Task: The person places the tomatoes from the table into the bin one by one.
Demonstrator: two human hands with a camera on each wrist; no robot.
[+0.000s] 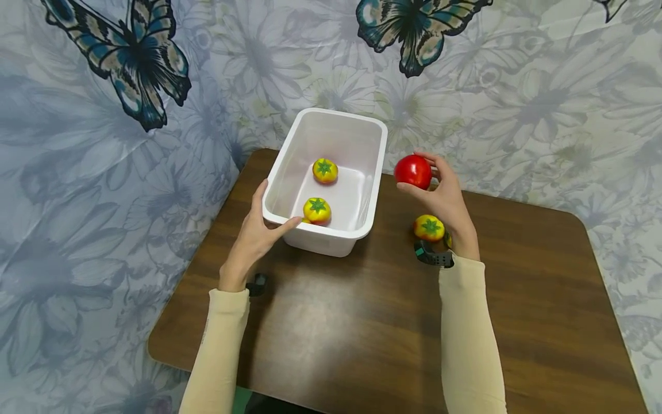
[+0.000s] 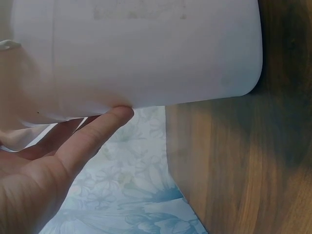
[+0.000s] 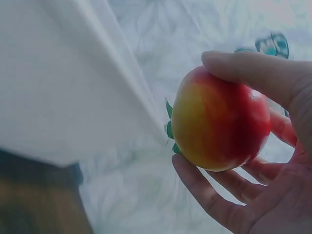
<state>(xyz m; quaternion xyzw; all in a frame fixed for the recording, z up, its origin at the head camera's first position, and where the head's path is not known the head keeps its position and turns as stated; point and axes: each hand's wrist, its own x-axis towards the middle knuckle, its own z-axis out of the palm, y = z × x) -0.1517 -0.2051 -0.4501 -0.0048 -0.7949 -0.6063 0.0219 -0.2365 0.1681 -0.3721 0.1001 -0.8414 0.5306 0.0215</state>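
Note:
A white plastic bin (image 1: pixel 326 245) stands on the table in the head view. Two yellow-red tomatoes with green leaf tops lie inside, one toward the middle (image 1: pixel 325 171) and one by the near wall (image 1: pixel 317 211). My left hand (image 1: pixel 251 238) grips the bin's near left corner, thumb over the rim and fingers along the outer side (image 2: pixel 161 53). Just right of the bin, my right hand (image 1: pixel 446 198) holds a tomato (image 3: pixel 222 122) raised between thumb and fingers; its red side faces the head camera, its leaves face the bin.
Below the right hand another tomato (image 1: pixel 428 227) lies on the brown wooden table (image 1: pixel 538 287), with one more partly hidden behind the wrist. Dark bands sit on both wrists. A patterned flower-and-butterfly backdrop (image 1: pixel 331 57) rises behind the table's far edge.

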